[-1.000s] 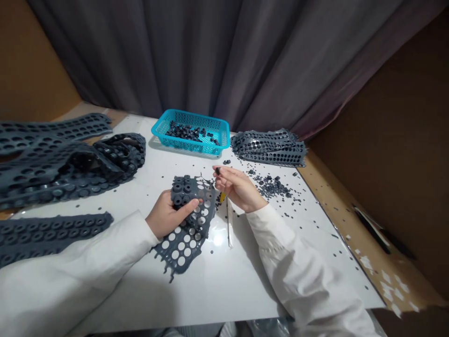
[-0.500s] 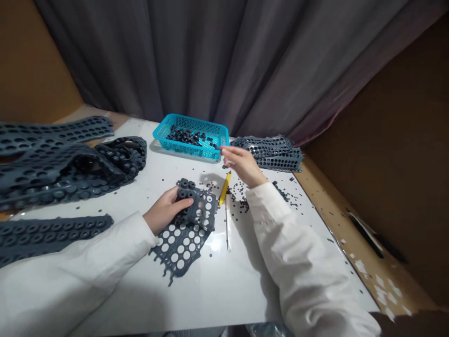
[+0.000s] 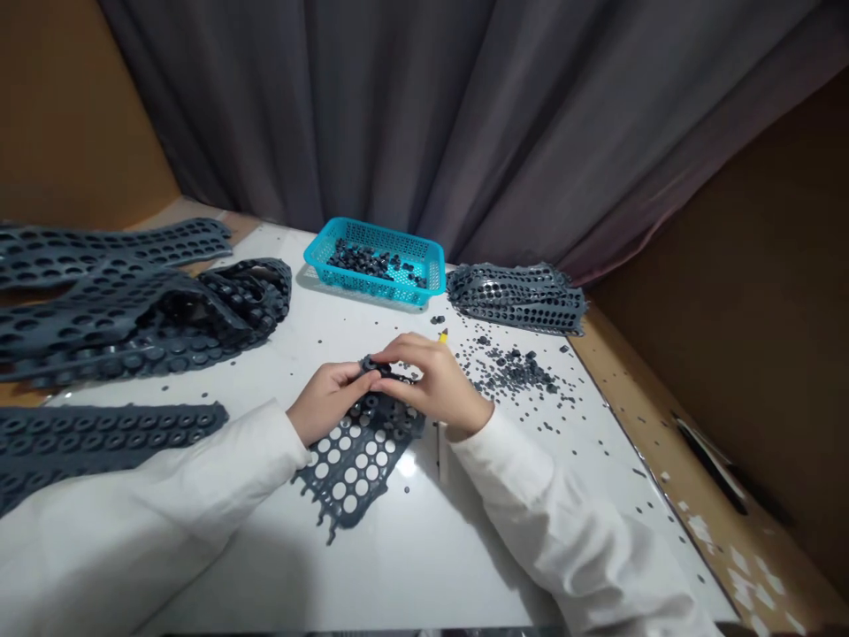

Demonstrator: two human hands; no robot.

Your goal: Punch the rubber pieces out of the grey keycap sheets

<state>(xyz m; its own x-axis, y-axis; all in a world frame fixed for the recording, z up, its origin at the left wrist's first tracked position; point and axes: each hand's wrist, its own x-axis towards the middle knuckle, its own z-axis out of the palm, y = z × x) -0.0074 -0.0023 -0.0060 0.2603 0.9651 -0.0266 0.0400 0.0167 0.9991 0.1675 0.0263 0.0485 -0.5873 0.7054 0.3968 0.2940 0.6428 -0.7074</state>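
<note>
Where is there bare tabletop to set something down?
Barest: the near edge of the white table, between the two sleeves, below the punched sheet. Also a stretch between the strip heap, the blue basket and the left hand, with only a few specks. Crowded: loose pieces right of the right hand, and the whole left side.

basket (image 3: 424, 265) turquoise, lattice | rubber sheet (image 3: 351, 456) dark grey, round holes

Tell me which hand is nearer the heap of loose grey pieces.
Right. The right hand grips the rubber sheet just left of the heap; the left hand holds the sheet's far side, farther away.
</note>
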